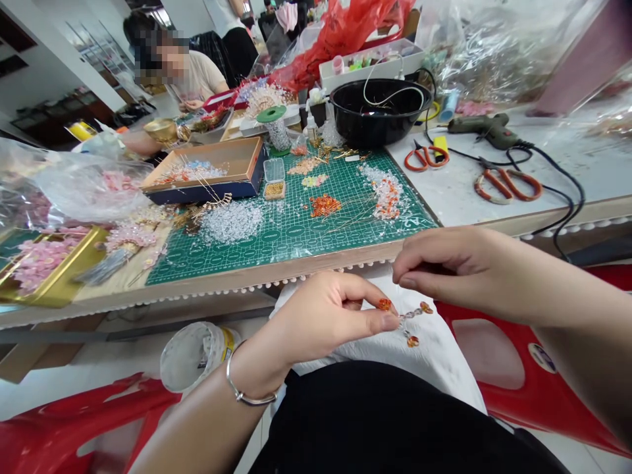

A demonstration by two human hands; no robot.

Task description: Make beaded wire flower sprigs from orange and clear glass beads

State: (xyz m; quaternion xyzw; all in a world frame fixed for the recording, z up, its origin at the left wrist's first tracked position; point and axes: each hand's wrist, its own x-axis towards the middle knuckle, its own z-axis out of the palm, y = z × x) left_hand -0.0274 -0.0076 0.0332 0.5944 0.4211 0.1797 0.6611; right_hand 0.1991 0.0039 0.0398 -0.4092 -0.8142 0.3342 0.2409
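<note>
Between thumb and forefinger, my left hand (328, 319) pinches a small beaded sprig (411, 315) with clear and orange beads, over my lap. Its short branches point right, tipped with orange beads. My right hand (444, 263) is up and to the right of the sprig, thumb and fingers pressed together; whatever it pinches, perhaps a thin strand, is too fine to make out. Beyond the hands a green cutting mat (291, 230) carries a pile of orange beads (324, 205), a heap of clear beads (232, 222) and a mixed clear-and-orange pile (388, 194).
A black bowl (380, 115), orange-handled pliers (508, 184), orange-handled scissors (426, 157) and a glue gun (481, 128) lie at the right. A shallow box (254, 170) and a gold tray (89, 263) are at the left. Another person (197, 72) sits across the table.
</note>
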